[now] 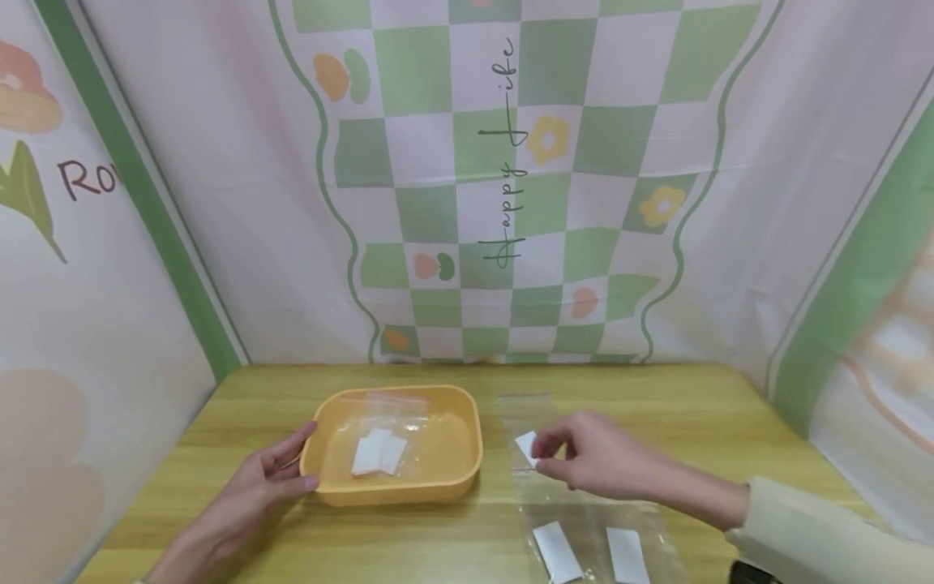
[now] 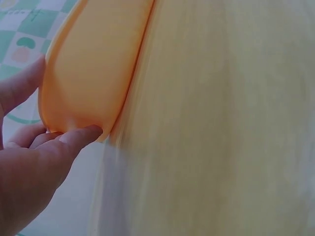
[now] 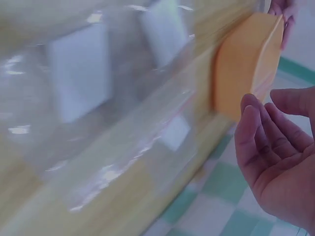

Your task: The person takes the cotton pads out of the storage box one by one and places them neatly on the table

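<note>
At the left end of the yellow plastic tray (image 1: 460,491), my left hand (image 1: 251,495) grips the rim and end wall. The left wrist view has the thumb (image 2: 81,137) against the tray's outer wall. Inside the tray lies a clear zip bag (image 1: 412,422) with several white pieces in it. My right hand (image 1: 594,454) hovers right of the tray, fingers curved, over a clear bag (image 1: 521,414) with a small white piece (image 1: 525,446). In the right wrist view a gap shows between its thumb (image 3: 290,101) and fingers, with nothing between them.
Nearer the front, clear bags hold a white rectangular piece (image 1: 558,553) and another white piece (image 1: 627,556). A wooden-look table (image 1: 409,539) carries everything. Printed fabric (image 1: 438,211) hangs behind and at both sides. A dark object (image 1: 751,573) shows beneath the right sleeve.
</note>
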Demonstrator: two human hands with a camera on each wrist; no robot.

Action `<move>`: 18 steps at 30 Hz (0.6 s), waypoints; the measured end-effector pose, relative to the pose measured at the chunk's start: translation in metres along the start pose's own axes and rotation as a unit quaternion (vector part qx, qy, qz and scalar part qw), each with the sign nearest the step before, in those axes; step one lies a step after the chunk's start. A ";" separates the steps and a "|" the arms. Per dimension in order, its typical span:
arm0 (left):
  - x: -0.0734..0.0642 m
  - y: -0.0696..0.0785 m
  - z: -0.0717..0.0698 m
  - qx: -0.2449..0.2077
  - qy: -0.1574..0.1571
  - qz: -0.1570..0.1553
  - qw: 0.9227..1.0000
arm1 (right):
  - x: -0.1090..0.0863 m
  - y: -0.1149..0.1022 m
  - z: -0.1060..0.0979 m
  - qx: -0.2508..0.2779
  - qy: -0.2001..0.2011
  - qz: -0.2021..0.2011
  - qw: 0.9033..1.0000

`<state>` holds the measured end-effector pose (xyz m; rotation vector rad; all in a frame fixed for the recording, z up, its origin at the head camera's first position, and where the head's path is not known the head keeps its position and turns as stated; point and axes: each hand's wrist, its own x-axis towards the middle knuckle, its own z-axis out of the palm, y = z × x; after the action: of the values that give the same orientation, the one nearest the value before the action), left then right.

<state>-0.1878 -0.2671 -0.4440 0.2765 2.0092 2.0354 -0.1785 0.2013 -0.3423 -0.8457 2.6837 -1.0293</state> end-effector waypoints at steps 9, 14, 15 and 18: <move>0.000 0.002 0.000 -0.004 0.003 -0.002 1.000 | 0.078 -0.032 0.023 -0.021 -0.034 -0.055 0.998; 0.000 0.003 0.000 -0.008 0.003 -0.005 1.000 | 0.118 -0.036 0.039 -0.012 -0.089 -0.061 0.994; 0.000 0.003 0.000 -0.008 0.003 -0.006 1.000 | 0.125 -0.036 0.042 -0.007 -0.100 -0.053 0.994; 0.000 0.003 0.000 -0.009 0.002 -0.008 1.000 | 0.142 -0.033 0.051 0.005 -0.122 -0.028 0.992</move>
<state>-0.1875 -0.2668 -0.4415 0.2529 1.9892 2.0450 -0.2650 0.0739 -0.3498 -0.9801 2.4628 -0.8853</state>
